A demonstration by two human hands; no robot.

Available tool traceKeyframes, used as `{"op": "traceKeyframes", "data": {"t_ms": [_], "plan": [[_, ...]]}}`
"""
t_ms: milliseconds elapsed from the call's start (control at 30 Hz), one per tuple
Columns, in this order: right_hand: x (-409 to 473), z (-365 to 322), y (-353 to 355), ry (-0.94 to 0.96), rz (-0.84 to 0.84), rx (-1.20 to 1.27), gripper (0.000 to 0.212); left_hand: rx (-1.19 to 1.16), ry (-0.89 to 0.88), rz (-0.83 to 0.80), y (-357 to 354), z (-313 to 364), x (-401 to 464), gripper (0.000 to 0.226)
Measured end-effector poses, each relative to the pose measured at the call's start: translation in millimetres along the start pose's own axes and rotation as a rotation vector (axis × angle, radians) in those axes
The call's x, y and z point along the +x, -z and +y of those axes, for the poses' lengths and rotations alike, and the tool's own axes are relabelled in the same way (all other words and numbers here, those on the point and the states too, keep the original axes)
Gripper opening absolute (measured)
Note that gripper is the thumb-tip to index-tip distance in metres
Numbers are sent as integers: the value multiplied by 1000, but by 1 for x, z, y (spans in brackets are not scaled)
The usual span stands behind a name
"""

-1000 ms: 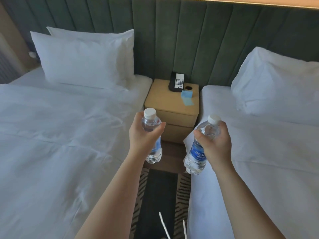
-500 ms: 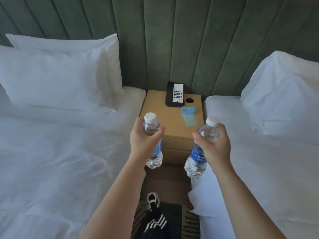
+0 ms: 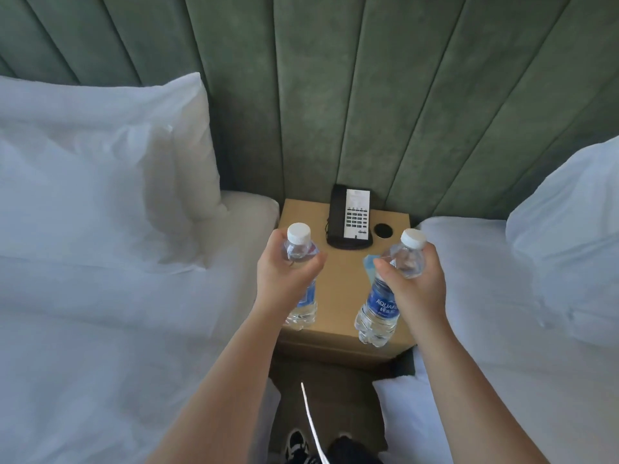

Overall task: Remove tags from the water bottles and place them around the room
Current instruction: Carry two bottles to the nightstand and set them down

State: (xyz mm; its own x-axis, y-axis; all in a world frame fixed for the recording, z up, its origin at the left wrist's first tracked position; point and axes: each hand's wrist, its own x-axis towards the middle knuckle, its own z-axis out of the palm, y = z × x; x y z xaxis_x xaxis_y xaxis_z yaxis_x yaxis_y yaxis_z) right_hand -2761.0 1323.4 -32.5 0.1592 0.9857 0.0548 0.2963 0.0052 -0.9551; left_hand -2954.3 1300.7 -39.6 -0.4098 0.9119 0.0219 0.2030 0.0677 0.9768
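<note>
I hold two small clear water bottles with white caps and blue labels over a tan wooden nightstand [image 3: 338, 296] between two beds. My left hand [image 3: 284, 279] grips the left bottle [image 3: 303, 306] around its upper half, above the nightstand's left part. My right hand [image 3: 415, 283] grips the right bottle [image 3: 380, 309], tilted slightly, over the nightstand's right front. Both bottles are in the air. No tag is visible on either bottle.
A black and white telephone [image 3: 350, 216] stands at the back of the nightstand beside a round black hole [image 3: 383, 230]. A blue slip [image 3: 368, 264] lies partly hidden behind my right hand. White beds and pillows flank both sides; a green padded headboard [image 3: 335, 95] rises behind.
I have stepped closer to the nightstand. Both hands with their bottles have moved forward and now hang over its top rather than in front of it.
</note>
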Motion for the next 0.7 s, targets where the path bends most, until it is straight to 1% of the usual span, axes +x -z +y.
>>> {"op": "traceKeyframes", "data": {"t_ms": [267, 367, 500, 600, 700], "plan": [[104, 17, -45, -16, -32, 29, 38, 43, 106, 48, -19, -30, 88, 45], [147, 26, -61, -53, -82, 52, 43, 42, 154, 86, -29, -43, 121, 44], [203, 43, -88, -60, -149, 64, 44, 99, 175, 124, -45, -63, 166, 38], [243, 55, -117, -137, -201, 137, 49, 78, 198, 163, -54, -78, 204, 29], [274, 69, -147, -156, -227, 164, 45, 39, 233, 153, -58, -93, 242, 24]]}}
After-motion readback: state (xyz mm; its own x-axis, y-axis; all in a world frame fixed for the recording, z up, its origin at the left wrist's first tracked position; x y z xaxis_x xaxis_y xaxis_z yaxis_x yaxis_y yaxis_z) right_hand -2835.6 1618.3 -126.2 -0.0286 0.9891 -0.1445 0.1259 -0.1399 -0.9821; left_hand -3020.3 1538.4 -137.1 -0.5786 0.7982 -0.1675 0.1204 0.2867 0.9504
